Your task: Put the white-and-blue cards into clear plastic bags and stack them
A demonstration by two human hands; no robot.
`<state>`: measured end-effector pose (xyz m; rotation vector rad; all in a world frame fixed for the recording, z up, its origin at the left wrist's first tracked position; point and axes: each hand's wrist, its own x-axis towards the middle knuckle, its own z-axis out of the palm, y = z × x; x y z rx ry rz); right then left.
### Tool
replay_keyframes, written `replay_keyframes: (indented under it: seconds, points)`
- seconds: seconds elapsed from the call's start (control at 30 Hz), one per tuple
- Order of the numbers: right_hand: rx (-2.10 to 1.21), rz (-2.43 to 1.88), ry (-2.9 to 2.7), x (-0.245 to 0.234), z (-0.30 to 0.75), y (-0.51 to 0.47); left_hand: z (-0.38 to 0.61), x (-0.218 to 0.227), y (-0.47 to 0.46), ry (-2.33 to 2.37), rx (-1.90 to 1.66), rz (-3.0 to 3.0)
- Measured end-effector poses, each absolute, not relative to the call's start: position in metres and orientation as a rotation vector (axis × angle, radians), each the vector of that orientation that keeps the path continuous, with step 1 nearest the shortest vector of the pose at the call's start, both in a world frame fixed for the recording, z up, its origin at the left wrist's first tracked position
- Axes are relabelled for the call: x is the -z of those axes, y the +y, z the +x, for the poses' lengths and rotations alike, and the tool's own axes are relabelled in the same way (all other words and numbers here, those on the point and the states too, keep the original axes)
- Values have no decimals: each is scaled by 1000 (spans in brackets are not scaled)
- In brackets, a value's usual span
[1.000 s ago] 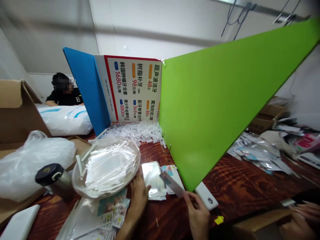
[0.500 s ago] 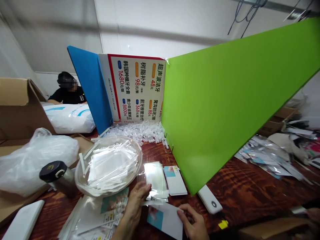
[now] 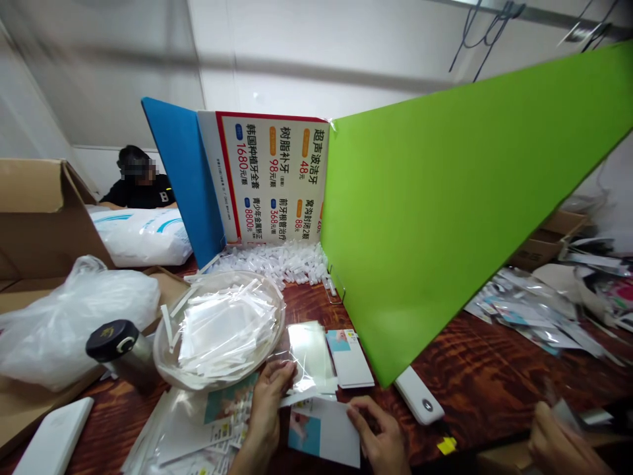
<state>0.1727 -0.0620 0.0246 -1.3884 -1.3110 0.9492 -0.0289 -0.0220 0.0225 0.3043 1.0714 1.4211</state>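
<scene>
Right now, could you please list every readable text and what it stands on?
On the printed panel:
"超声波洁牙 48元"
"树脂补牙 98元/颗"
"韩国种植牙全套 1680元/颗"
"窝沟封闭2颗 88元"
"前牙根管治疗 368元/颗"
"青少年金属矫正 8800元"
Too small, blurred or hidden: the panel's other print, and marks on the card stack, packed cards, bottle, shirt and right-hand carton.

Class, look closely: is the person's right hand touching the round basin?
No, the right hand pinches the edge of a card, apart from the basin.

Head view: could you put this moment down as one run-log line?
left hand: holding clear sleeve | right hand: holding printed card | beyond them: sleeve pile, card stack
</scene>
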Motion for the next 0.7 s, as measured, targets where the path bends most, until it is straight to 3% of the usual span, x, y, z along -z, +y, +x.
replay_keyframes:
  seconds: [0.53,0.7]
  points:
    - [-1066,-1258,-822,-2,133,-69,14,-9,-48,988,-1242,415]
    - [-956,-1182,-893,6,120,-75,15,-13,-56,901,-1176,411]
